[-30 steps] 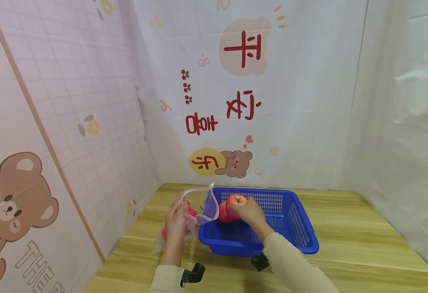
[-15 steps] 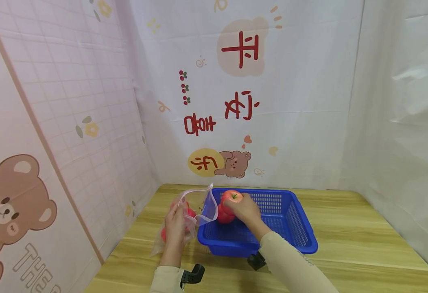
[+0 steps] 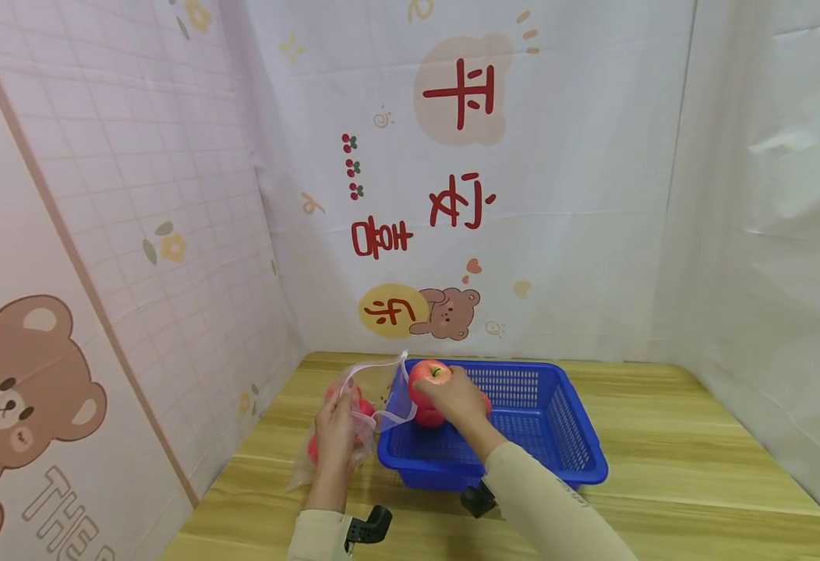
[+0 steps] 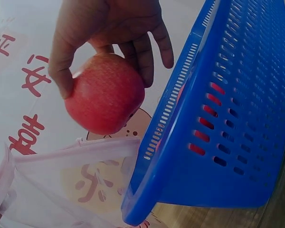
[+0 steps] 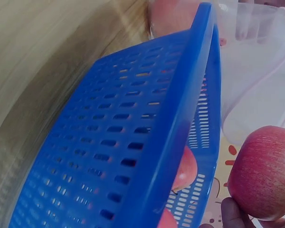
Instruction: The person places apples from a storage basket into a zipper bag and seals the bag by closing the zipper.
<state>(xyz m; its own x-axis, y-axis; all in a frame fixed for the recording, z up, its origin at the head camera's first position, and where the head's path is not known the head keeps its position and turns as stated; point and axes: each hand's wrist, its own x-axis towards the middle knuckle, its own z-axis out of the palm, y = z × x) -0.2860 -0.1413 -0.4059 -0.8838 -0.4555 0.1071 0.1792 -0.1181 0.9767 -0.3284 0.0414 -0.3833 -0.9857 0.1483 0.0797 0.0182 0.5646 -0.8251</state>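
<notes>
The right hand (image 3: 455, 397) grips an apple (image 3: 425, 375) from above, over the basket's (image 3: 578, 460) left rim, just beside the bag (image 3: 382, 393). The left hand (image 3: 336, 436) pinches the bag's mouth open. Best carry the apple level across that rim and lower it squarely into the opening.

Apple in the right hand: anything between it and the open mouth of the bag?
Nothing solid that I can see. The right hand holds the apple above the near-left corner of the blue basket, right beside the bag mouth, which the left hand holds up. Only the bag's limp rim lies below the apple.
</notes>
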